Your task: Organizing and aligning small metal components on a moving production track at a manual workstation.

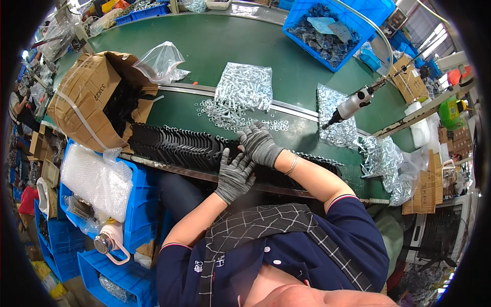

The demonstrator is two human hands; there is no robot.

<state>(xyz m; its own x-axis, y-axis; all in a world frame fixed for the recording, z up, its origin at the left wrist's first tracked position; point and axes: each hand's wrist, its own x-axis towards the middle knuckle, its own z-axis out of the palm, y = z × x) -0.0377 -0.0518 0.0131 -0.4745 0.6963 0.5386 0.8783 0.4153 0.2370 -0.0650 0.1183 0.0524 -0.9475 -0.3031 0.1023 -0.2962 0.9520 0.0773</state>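
Observation:
A long row of black parts (176,147) stands packed side by side along the table's near edge, with small metal rings or fasteners showing along its far side. Over the middle of this row, my left hand (235,176) in a grey glove has its fingers stretched out and slightly apart, touching the parts. My gloved right hand (260,145) is just beyond it, fingers bent together at the row's top; whatever they pinch is hidden. Loose washers (225,115) and bolts are scattered just past my hands. Behind them lies a clear bag of bolts (244,86).
An open cardboard box (84,100) of black parts stands at left. On the right hangs a powered screwdriver (353,105) above another bag of bolts (337,130). A blue crate (332,61) stands far right; a bubble-wrap-topped blue bin (140,197) is beside me. A metal rail crosses the green table.

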